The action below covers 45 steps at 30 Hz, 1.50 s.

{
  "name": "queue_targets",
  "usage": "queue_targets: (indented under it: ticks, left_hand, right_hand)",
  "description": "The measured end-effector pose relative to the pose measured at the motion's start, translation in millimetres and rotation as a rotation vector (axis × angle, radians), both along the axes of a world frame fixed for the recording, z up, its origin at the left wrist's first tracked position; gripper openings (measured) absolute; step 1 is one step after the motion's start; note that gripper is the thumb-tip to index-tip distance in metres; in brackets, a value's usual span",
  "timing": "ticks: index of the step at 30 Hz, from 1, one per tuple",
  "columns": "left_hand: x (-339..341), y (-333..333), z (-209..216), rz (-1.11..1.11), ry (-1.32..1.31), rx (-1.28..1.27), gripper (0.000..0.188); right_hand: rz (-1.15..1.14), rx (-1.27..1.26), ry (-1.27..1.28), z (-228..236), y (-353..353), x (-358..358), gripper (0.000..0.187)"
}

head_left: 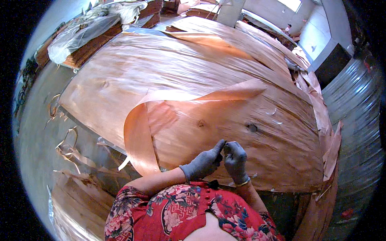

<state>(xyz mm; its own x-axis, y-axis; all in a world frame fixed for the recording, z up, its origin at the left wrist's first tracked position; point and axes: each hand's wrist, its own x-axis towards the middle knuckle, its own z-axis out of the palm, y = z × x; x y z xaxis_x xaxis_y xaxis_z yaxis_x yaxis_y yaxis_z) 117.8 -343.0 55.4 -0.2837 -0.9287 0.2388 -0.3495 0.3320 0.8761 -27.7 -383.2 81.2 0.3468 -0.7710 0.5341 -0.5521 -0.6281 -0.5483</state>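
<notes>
My left hand (203, 161) and my right hand (236, 157), both in grey gloves, meet in front of my body above a broad sheet of wood veneer (225, 116). The left fingers are pressed together and point toward the right hand, whose fingers are curled in. Whatever sits between the fingertips is too small or hidden to make out. A dark knot hole (252, 127) lies in the sheet just beyond my hands, with a smaller brown knot (201, 123) to its left. Left of my hands, a loose strip of veneer (138, 136) curls up and hangs over the near edge.
A stack of veneer (94, 46) under clear plastic film (86, 36) stands at the far left. Torn scraps (72, 148) litter the floor on the left. More ragged veneer pieces (319, 108) hang along the right edge. Shiny plastic sheeting (356, 108) lies at the far right.
</notes>
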Motion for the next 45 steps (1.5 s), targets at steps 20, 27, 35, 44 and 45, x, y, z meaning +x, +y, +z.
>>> queue_targets:
  ticks: [20, 27, 35, 44, 45]
  left_hand:
    - [-10.5, 3.0, -13.0, 0.141, -0.117, -0.375, 0.073]
    - [-7.5, 8.1, -1.2, 0.065, 0.041, -0.127, 0.067]
    - [2.6, 8.5, 34.4, -0.094, 0.037, 0.176, 0.068]
    - [7.0, -5.0, 2.4, 0.066, -0.182, -0.389, 0.07]
    - [8.9, -6.6, -0.4, 0.074, -0.187, -0.459, 0.069]
  right_hand:
    - [0.147, 0.317, -0.435, -13.0, -3.1, -1.8, 0.011]
    - [0.052, -0.056, 0.04, 17.5, 0.3, -1.0, 0.007]
    - [0.124, -0.326, 0.219, 30.4, -4.0, -9.3, 0.008]
    - [0.243, 1.073, -0.656, 25.0, 10.7, -10.7, 0.025]
    - [0.241, 1.162, -0.664, 27.1, 11.7, -10.7, 0.025]
